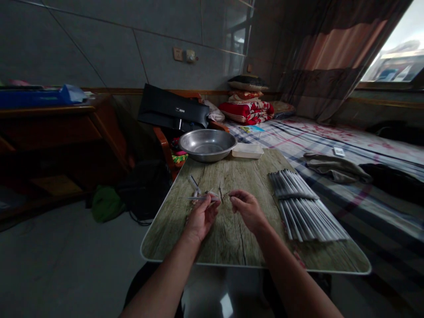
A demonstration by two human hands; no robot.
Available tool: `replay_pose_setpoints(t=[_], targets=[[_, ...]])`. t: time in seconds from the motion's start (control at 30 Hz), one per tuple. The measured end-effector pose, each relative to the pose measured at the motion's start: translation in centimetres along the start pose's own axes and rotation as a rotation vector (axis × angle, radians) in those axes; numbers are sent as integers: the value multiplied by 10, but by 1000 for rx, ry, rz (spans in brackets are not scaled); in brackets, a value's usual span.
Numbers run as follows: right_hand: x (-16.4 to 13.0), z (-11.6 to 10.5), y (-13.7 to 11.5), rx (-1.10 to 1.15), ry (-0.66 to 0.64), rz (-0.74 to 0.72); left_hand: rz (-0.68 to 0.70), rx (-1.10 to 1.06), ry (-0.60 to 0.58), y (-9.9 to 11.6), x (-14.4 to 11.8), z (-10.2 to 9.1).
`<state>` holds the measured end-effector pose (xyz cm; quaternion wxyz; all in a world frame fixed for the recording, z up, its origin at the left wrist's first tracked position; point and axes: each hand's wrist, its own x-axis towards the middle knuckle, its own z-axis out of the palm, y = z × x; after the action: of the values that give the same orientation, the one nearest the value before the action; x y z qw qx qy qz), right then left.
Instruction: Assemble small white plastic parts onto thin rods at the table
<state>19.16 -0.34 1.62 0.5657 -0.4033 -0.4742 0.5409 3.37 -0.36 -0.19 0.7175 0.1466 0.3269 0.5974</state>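
My left hand (202,217) is closed in a pinch around a thin, pale, stick-like piece (192,198), which points left across the table. My right hand (247,208) hovers a short way to the right, thumb and fingertips pressed together; whatever they hold, if anything, is too small to make out. Just beyond the left fingers lie a small whitish tube-like item (194,183) and other little pieces, partly hidden by that hand. A bundle of slim silver-grey tubes (311,218) with dark far ends rests to the right, a band-like strip across it.
On the wood-patterned table (228,247), a steel basin (208,145) and a pale plastic tray (247,151) stand at the far edge. Behind is a chair (163,145) with a black case (175,110). A bed (285,132) adjoins on the right.
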Motion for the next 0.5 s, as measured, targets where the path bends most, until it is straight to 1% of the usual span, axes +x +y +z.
replay_pose_setpoints(t=[0.1,0.2,0.33,0.5], targets=[[-1,2,6,40,-13,30,-4,27,-25,-4,0,0],[-1,4,12,5,-18,48,-13,37,-40,-7,3,0],[0,5,18,-19,-2,57,1,21,-23,-10,8,-1],[1,3,20,-64,9,47,-13,16,-1,-11,9,-2]])
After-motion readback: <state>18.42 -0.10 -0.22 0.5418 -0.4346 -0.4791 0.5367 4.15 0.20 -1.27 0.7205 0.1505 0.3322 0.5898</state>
